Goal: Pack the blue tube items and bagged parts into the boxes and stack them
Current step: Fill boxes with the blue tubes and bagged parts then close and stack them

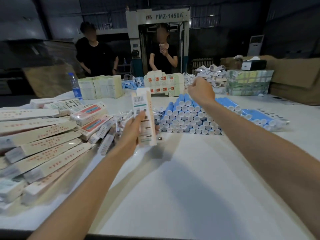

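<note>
Table (199, 179): white surface; bare patch in the near centre, stock to the left and along the far side.
Machine (156, 40): grey frame behind the table, marked FMZ-1450A; two people in black tops stand in front of it.
Packed boxes (43, 144): long cream cartons heaped loosely on the left side of the table, overlapping at various angles.
Blue tubes (188, 118): stacked in a pyramid at table centre, white caps facing the camera; more lie to its right.
Flat cartons (102, 86): unfolded blanks in an upright bundle at the far left.
Bagged parts (123, 116): clear packets piled between the box heap and the tube pile.
Water bottle (75, 87): upright beside the flat cartons.
Held box (144, 118): upright above the table, top flap open, barcode panel facing the camera.
Left hand (133, 130): wrapped round the held box's lower half.
Right hand (201, 91): raised above the tube pile, fingers curled, back to the camera; cannot tell whether it holds anything.
</note>
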